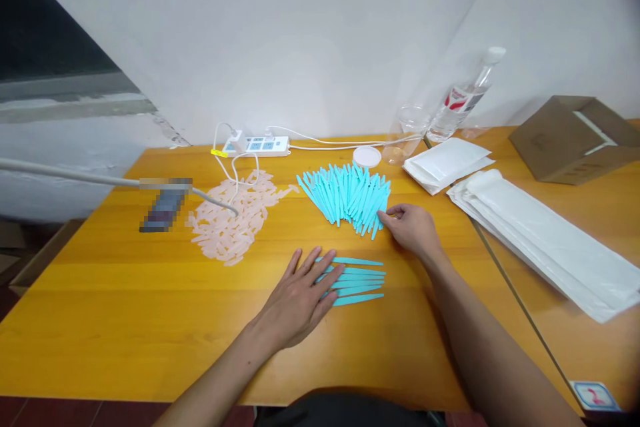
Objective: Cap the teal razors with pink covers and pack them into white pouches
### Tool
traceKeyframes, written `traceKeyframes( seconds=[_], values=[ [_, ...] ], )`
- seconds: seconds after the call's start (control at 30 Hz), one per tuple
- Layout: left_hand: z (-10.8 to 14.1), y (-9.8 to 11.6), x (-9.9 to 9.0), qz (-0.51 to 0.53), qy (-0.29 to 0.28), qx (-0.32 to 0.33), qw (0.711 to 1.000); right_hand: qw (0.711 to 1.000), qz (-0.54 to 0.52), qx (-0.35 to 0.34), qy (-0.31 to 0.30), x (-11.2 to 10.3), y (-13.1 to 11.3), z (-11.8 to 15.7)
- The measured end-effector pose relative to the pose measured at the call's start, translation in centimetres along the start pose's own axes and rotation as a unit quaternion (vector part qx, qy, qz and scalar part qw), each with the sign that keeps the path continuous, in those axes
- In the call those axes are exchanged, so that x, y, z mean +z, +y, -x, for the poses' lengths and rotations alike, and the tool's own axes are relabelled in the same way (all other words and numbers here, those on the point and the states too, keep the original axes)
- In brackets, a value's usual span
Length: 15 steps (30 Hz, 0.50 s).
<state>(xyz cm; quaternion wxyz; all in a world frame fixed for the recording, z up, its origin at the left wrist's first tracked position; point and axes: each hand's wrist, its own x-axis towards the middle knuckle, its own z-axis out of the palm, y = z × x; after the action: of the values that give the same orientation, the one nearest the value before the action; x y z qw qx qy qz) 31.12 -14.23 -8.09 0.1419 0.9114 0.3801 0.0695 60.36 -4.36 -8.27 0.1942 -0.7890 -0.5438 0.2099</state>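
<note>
Several turquoise tapered sticks (360, 283) lie roughly side by side on the table near its front. Over their left ends rests my left hand (300, 293), flat with its fingers spread. A larger heap of the same turquoise sticks (345, 193) is spread behind them. At the heap's right edge, my right hand (413, 227) has thumb and forefinger pinched on the end of a turquoise stick. To the left is a loose pile of small pale pink flat pieces (230, 227), apart from both hands.
A power strip (260, 146) with plugs and white cables lies by the wall. Behind the heap are a round lid (367, 157), a clear plastic cup (407, 133) and a water bottle (460, 100). White bags (545, 240) and a cardboard box (570, 140) are at right. A blurred phone-like object (165, 207) is left.
</note>
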Motion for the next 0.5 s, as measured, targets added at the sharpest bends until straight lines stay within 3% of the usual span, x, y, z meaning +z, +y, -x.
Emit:
traceKeyframes(
  seconds=[0.2, 0.37, 0.5],
  values=[
    [-0.3, -1.9, -2.3, 0.058, 0.07, -0.091, 0.992, 0.998, -0.033, 0.029, -0.036, -0.1, -0.3, -1.5],
    [-0.2, -5.1, -4.0, 0.077, 0.153, -0.175, 0.97, 0.994, -0.084, 0.05, -0.039, -1.0, 1.0, -1.1],
    [0.3, -9.1, -4.7, 0.043, 0.217, -0.211, 0.952, 0.968, -0.245, 0.057, -0.004, -2.5, 1.4, -0.2]
  ],
)
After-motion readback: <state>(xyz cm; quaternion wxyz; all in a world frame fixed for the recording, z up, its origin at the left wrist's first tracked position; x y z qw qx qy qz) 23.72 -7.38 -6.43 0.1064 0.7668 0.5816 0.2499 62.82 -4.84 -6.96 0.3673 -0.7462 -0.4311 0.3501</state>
